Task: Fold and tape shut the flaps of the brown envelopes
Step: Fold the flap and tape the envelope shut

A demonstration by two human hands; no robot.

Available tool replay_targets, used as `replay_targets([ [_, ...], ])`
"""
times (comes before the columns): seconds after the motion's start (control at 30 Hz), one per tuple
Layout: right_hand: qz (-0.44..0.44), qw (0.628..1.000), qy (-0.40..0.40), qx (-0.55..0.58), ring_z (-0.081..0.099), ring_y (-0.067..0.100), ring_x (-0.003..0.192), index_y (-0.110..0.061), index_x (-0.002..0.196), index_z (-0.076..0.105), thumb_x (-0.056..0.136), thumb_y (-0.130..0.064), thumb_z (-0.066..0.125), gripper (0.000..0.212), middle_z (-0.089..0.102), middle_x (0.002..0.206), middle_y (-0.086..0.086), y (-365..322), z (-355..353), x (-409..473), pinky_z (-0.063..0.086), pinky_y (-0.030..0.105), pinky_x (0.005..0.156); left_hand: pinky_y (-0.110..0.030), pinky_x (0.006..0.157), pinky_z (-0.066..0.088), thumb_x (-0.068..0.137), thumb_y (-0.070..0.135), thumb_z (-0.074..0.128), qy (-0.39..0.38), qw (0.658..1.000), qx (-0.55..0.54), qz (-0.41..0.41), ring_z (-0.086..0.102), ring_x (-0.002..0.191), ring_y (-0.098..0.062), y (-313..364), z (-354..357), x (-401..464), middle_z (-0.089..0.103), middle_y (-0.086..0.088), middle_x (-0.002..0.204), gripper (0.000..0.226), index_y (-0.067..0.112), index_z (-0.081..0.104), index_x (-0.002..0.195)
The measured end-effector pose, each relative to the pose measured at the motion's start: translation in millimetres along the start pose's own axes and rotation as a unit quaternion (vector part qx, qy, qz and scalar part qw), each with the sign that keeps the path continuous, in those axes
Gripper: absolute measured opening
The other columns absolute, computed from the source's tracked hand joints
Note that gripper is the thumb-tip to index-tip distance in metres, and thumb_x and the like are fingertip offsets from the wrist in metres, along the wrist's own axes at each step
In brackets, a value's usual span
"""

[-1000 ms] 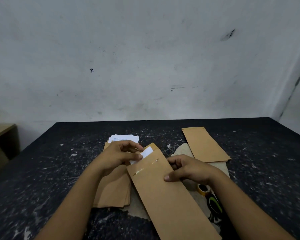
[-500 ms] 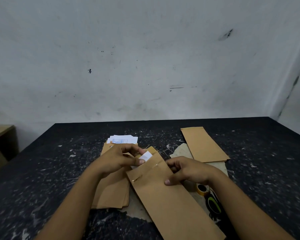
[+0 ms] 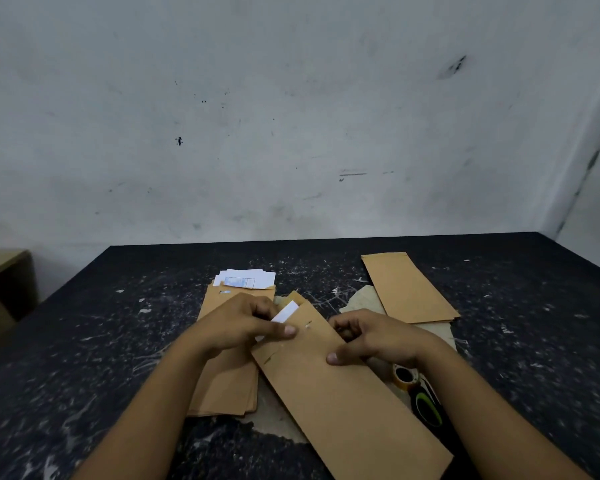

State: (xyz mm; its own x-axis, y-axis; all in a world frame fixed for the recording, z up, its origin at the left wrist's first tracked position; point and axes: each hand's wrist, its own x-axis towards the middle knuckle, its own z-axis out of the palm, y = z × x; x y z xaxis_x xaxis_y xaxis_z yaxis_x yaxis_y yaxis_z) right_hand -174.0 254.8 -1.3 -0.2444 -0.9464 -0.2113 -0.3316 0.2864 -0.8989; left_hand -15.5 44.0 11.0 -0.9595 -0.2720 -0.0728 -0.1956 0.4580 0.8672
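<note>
Item 1, left hand [image 3: 243, 323]: forearm enters from 7 o'clock; hand lies knuckles-up over the top left corner of the brown envelope [image 3: 343, 389], thumb tip pressed flat on the envelope's face near the mouth, fingers curled down over a white slip [image 3: 284, 312] that sticks out of the opening. Grip: clamped on the envelope's mouth edge.

Item 2, right hand [image 3: 378, 339]: forearm enters from 5 o'clock; thumb lies on the envelope's face at its right edge, fingers curled behind that edge. Grip: pinched on the envelope.

Item 3, brown envelope: centre of the dark speckled surface [image 3: 84, 341], long axis running from 11 o'clock down to 5 o'clock, flap [image 3: 297, 296] still up at the far end.

Item 4, stack of brown envelopes [image 3: 227, 379]: just beside the held one at 9 o'clock, partly under the left wrist, with white papers [image 3: 246, 278] at its far end.

Item 5, second envelope pile [image 3: 407, 287]: at 2 o'clock, well apart from the hands.

Item 6, tape roll [image 3: 404, 375]: under the right wrist, at 4 o'clock.

Change against the frame half a second back: left thumb has slid a little further onto the envelope's face; the white slip shows slightly more; the right hand's hold is unchanged.
</note>
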Motion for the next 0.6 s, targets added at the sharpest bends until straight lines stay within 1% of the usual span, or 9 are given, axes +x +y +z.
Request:
replay_targets([
  [0.07, 0.003, 1.000, 0.000, 0.006, 0.069, 0.029, 0.109, -0.008, 0.121, 0.066, 0.093, -0.014, 0.071, 0.029, 0.073, 0.115, 0.012, -0.6, -0.1, -0.5, 0.053, 0.042, 0.097, -0.026, 0.072, 0.038, 0.082, 0.036, 0.078, -0.012, 1.000, -0.005, -0.006, 0.052, 0.081, -0.014, -1.3, 1.4, 0.7, 0.057, -0.005, 0.088, 0.035, 0.001, 0.074, 0.079],
  [0.13, 0.004, 1.000, 0.001, 0.011, 0.070, 0.028, 0.108, -0.010, 0.121, 0.066, 0.093, -0.017, 0.071, 0.029, 0.073, 0.114, 0.010, -0.5, 0.3, -0.4, 0.054, 0.039, 0.094, -0.031, 0.076, 0.038, 0.086, 0.040, 0.075, -0.022, 1.000, 0.009, 0.002, 0.050, 0.081, -0.016, -1.3, 3.2, -0.4, 0.054, -0.010, 0.088, 0.038, 0.003, 0.074, 0.078],
  [0.2, -0.002, 1.000, 0.008, 0.025, 0.070, 0.028, 0.107, -0.010, 0.118, 0.066, 0.092, -0.015, 0.072, 0.027, 0.074, 0.113, 0.011, -0.6, 1.5, 0.1, 0.055, 0.039, 0.093, -0.031, 0.080, 0.044, 0.082, 0.044, 0.078, -0.029, 0.999, 0.018, -0.014, 0.057, 0.084, -0.013, -0.7, 4.7, -0.3, 0.064, -0.012, 0.094, 0.035, 0.009, 0.078, 0.084],
  [0.27, -0.013, 0.999, 0.021, 0.045, 0.071, 0.026, 0.105, -0.012, 0.113, 0.067, 0.091, -0.012, 0.073, 0.023, 0.075, 0.111, 0.010, -0.8, 2.6, 1.2, 0.057, 0.037, 0.092, -0.028, 0.079, 0.048, 0.073, 0.043, 0.085, -0.015, 0.999, 0.019, -0.032, 0.065, 0.085, -0.010, -0.1, 4.9, 0.4, 0.073, -0.006, 0.095, 0.032, 0.015, 0.079, 0.086],
  [0.37, -0.023, 0.997, 0.033, 0.058, 0.072, 0.020, 0.097, -0.013, 0.109, 0.067, 0.090, -0.011, 0.074, 0.020, 0.075, 0.105, 0.007, -2.1, 4.0, 1.7, 0.057, 0.028, 0.082, -0.030, 0.073, 0.044, 0.070, 0.038, 0.088, 0.008, 1.000, 0.011, -0.028, 0.062, 0.077, -0.015, -3.9, 4.3, 4.4, 0.070, -0.009, 0.084, 0.030, 0.012, 0.074, 0.072],
  [0.43, -0.023, 0.997, 0.038, 0.061, 0.071, 0.020, 0.095, -0.012, 0.109, 0.068, 0.091, -0.012, 0.074, 0.020, 0.074, 0.105, 0.010, -1.6, 5.1, 2.6, 0.057, 0.026, 0.079, -0.025, 0.066, 0.038, 0.078, 0.032, 0.083, -0.001, 1.000, 0.002, -0.023, 0.052, 0.068, -0.009, -4.9, 5.8, 4.7, 0.058, 0.002, 0.070, 0.032, 0.016, 0.066, 0.056],
  [0.5, -0.023, 0.997, 0.044, 0.060, 0.072, 0.020, 0.094, -0.011, 0.110, 0.068, 0.091, -0.014, 0.073, 0.020, 0.075, 0.104, 0.009, -0.7, 5.5, 3.2, 0.057, 0.026, 0.079, -0.018, 0.062, 0.036, 0.086, 0.028, 0.076, -0.023, 0.999, -0.003, -0.029, 0.047, 0.062, -0.002, -4.1, 8.1, 4.2, 0.050, 0.015, 0.061, 0.042, 0.020, 0.062, 0.047],
  [0.57, -0.025, 0.996, 0.047, 0.066, 0.072, 0.023, 0.097, -0.014, 0.108, 0.069, 0.091, -0.014, 0.074, 0.018, 0.076, 0.106, 0.008, 1.5, 5.1, 4.8, 0.058, 0.033, 0.085, -0.021, 0.064, 0.034, 0.086, 0.037, 0.076, -0.028, 0.999, -0.001, -0.032, 0.045, 0.065, -0.005, -3.6, 7.6, 3.0, 0.047, 0.008, 0.066, 0.043, 0.014, 0.062, 0.053],
  [0.6, -0.025, 0.996, 0.051, 0.074, 0.072, 0.025, 0.099, -0.016, 0.106, 0.069, 0.090, -0.013, 0.075, 0.018, 0.076, 0.107, 0.009, 2.4, 4.8, 5.5, 0.058, 0.038, 0.090, -0.023, 0.066, 0.035, 0.082, 0.043, 0.078, -0.024, 0.999, -0.004, -0.030, 0.047, 0.068, -0.009, -2.8, 6.6, 1.8, 0.051, 0.002, 0.070, 0.044, 0.006, 0.065, 0.063],
])
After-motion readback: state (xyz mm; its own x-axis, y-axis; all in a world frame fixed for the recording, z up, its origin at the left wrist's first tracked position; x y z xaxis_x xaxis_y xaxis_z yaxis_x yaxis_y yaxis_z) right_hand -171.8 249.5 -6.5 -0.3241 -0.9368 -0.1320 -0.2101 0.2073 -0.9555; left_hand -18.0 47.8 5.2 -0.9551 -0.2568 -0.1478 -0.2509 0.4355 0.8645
